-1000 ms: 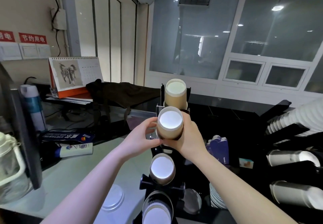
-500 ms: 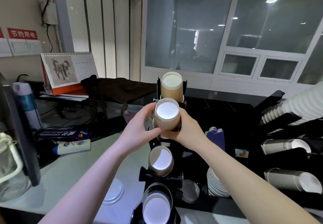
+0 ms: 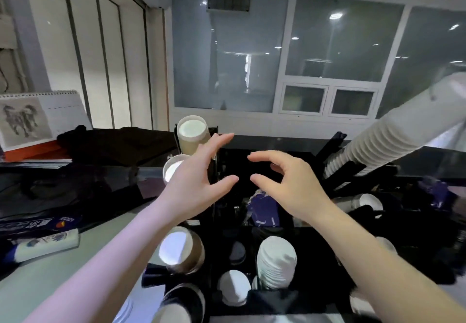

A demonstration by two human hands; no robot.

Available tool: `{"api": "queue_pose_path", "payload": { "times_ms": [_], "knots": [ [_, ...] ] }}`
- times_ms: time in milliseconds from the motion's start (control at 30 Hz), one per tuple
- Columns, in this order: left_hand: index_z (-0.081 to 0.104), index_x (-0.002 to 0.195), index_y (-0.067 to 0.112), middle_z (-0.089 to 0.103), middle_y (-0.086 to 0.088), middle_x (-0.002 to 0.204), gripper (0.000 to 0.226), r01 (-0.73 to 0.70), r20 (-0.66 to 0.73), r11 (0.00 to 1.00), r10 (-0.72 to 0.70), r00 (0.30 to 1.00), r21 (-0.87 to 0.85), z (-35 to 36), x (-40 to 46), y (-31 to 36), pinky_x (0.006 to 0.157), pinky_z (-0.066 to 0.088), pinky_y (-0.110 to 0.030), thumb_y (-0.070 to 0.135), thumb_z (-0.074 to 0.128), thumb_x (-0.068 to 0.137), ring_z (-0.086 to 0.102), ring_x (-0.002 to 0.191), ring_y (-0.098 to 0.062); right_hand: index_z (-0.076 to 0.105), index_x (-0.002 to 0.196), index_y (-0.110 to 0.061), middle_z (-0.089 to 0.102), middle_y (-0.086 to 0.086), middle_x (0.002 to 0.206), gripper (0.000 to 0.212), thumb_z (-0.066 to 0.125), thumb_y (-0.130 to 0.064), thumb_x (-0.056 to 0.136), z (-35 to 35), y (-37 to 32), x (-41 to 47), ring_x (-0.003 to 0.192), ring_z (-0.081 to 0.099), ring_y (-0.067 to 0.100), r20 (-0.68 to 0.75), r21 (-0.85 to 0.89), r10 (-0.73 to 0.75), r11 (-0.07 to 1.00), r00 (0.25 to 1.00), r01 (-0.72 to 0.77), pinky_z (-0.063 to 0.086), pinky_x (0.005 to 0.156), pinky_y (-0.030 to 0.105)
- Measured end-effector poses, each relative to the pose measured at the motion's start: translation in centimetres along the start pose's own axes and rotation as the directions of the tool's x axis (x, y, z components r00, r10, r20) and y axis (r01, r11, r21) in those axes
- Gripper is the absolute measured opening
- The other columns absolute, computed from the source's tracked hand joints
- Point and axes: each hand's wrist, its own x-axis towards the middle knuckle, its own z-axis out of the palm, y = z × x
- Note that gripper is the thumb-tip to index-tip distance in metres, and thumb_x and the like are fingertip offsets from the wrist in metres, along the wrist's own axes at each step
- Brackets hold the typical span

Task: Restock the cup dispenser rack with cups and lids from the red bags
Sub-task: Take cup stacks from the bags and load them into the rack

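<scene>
Both hands hover empty before the black cup dispenser rack (image 3: 216, 143). The left hand (image 3: 195, 184) has a wide grip, fingers spread; the right hand (image 3: 285, 186) has loosely curved fingers, holding nothing.

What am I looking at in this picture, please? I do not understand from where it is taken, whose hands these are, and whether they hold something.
There is no machine here. A person wears a wide-angle camera on the head, so you see their own two bare arms from above. The left hand and the right hand are both open in the air and hold nothing. In front of them stands a black cup dispenser rack. Brown paper cups lie in it with the openings toward you: a top cup, a second cup partly behind the left hand, and a lower cup. A long stack of white cups slants at the right. On the grey counter at the left lies a tube.
</scene>
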Motion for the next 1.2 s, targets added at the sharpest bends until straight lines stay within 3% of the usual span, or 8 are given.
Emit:
{"api": "queue_pose_path", "payload": {
  "times_ms": [100,300,467,600,733,867,1000,1200],
  "knots": [
    [0.029,0.138,0.045,0.036,0.029,0.141,0.071,-0.05,0.047,0.999,0.051,0.998,-0.018,3.3,1.2,2.0,0.116,0.019,-0.021,0.022,0.069,0.085,0.025,0.137,0.007,0.066,0.108,-0.036,0.064,-0.028,0.11,0.03,0.069,-0.019,0.084,-4.2,2.5,-2.1,0.111,0.053,-0.009,-0.041,-0.019,0.027,0.999,0.999,-0.028,0.042,0.096,0.016],
    [0.027,0.139,0.043,0.034,0.026,0.145,0.073,-0.039,0.114,0.998,0.044,0.993,-0.049,11.1,4.0,6.3,0.105,0.019,-0.003,0.033,0.069,0.08,0.026,0.132,0.015,0.063,0.099,-0.047,0.064,-0.033,0.105,0.037,0.068,-0.012,0.085,-13.6,8.4,-5.4,0.105,0.058,-0.009,-0.086,-0.021,0.047,0.999,0.995,-0.049,0.043,0.092,0.01],
    [0.023,0.147,0.036,0.032,0.024,0.148,0.082,0.003,0.138,0.998,0.006,0.99,-0.061,17.8,6.0,9.3,0.103,0.019,0.0,0.029,0.071,0.081,0.025,0.132,0.017,0.063,0.078,-0.035,0.07,-0.016,0.085,0.028,0.073,-0.008,0.078,-19.7,14.2,-7.5,0.081,0.067,0.002,-0.213,0.101,0.145,0.987,0.966,-0.126,0.051,0.077,0.017],
    [0.014,0.149,0.039,0.028,0.022,0.151,0.091,0.073,0.13,0.985,-0.053,0.99,-0.154,21.9,7.6,11.0,0.107,0.024,-0.01,0.026,0.073,0.081,0.025,0.134,0.014,0.051,0.093,-0.032,0.064,-0.014,0.081,0.039,0.08,-0.023,0.069,-22.6,17.1,-6.4,0.075,0.061,-0.004,-0.383,0.196,0.234,0.966,0.893,-0.169,0.044,0.063,0.006],
    [0.009,0.149,0.04,0.024,0.016,0.154,0.1,0.137,0.102,0.944,-0.111,0.989,-0.3,24.5,10.4,11.7,0.112,0.03,-0.029,0.024,0.077,0.077,0.032,0.136,0.004,0.04,0.128,-0.034,0.053,-0.015,0.115,0.079,0.086,-0.024,0.065,-23.6,18.1,-3.7,0.101,0.053,-0.011,-0.289,0.243,0.241,0.954,0.926,-0.173,0.044,0.074,0.004],
    [0.012,0.148,0.041,0.024,0.022,0.15,0.105,0.16,0.089,0.882,-0.135,0.987,-0.444,26.5,13.9,12.0,0.101,0.034,-0.02,0.026,0.082,0.071,0.033,0.137,-0.007,0.036,0.123,-0.044,0.051,-0.03,0.114,0.086,0.086,-0.038,0.054,-23.3,17.5,-1.5,0.103,0.049,-0.019,-0.221,0.232,0.151,0.968,0.964,-0.098,0.045,0.077,0.008],
    [0.029,0.133,0.045,0.05,0.037,0.122,0.092,0.041,0.074,0.902,-0.01,0.997,-0.43,28.0,16.3,12.4,0.081,0.041,-0.003,0.011,0.082,0.066,0.048,0.116,0.013,0.037,0.127,-0.037,0.057,-0.029,0.106,0.097,0.082,-0.048,0.042,-22.4,17.3,0.1,0.096,0.052,-0.021,-0.249,0.258,0.202,0.957,0.947,-0.136,0.046,0.067,0.005],
    [0.025,0.133,0.053,0.05,0.031,0.125,0.102,0.015,0.021,0.903,-0.006,1.0,-0.429,29.6,17.0,11.8,0.083,0.045,-0.009,0.019,0.085,0.058,0.05,0.117,0.007,0.044,0.118,-0.038,0.059,-0.026,0.103,0.091,0.088,-0.045,0.038,-22.2,18.3,0.4,0.093,0.052,-0.022,-0.312,0.275,0.277,0.942,0.909,-0.193,0.045,0.062,0.003]
  ]
}}
